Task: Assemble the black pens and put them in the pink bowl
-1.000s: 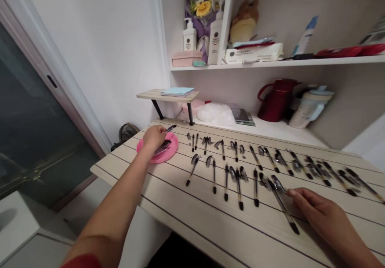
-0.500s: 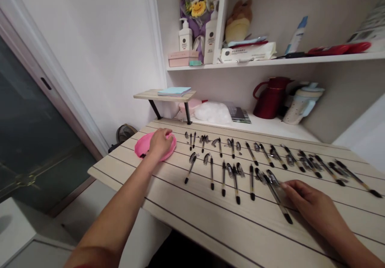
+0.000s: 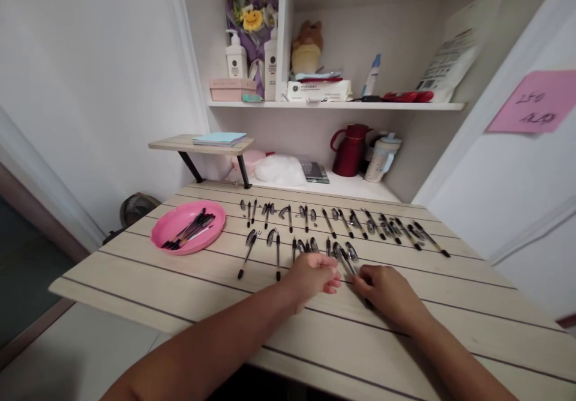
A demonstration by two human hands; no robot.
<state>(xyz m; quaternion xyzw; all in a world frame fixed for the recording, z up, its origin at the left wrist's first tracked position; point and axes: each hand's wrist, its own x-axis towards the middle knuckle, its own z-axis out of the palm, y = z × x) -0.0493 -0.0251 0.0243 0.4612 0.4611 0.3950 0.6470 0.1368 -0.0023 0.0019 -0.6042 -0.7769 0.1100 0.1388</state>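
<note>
My left hand [image 3: 315, 274] hovers over the front row of pens, its fingers loosely stretched with nothing visible in them. Just to its right, my right hand [image 3: 389, 290] pinches the lower part of a black gel pen [image 3: 347, 262] lying on the wooden desk. A clear pen cap [image 3: 351, 251] rests beside this pen's upper end. Behind it lies the back row of black pens [image 3: 333, 224], with loose caps and small parts between them. Several pens in the front row are partly hidden by my left hand. On the left, a pink plate [image 3: 167, 226] bears a pile of black pens [image 3: 193, 230].
A small raised stand [image 3: 171, 143] with blue paper pads [image 3: 220, 138] rises at the back left. Behind the desk are a white plastic bag [image 3: 279, 170], a red jug [image 3: 353, 150] and a tumbler [image 3: 382, 159]. Above runs a loaded shelf [image 3: 360, 106].
My left hand has moved from the pink plate rightward to the front row of pens. My right hand has gone from a cap to the pen's lower part. The view has turned right.
</note>
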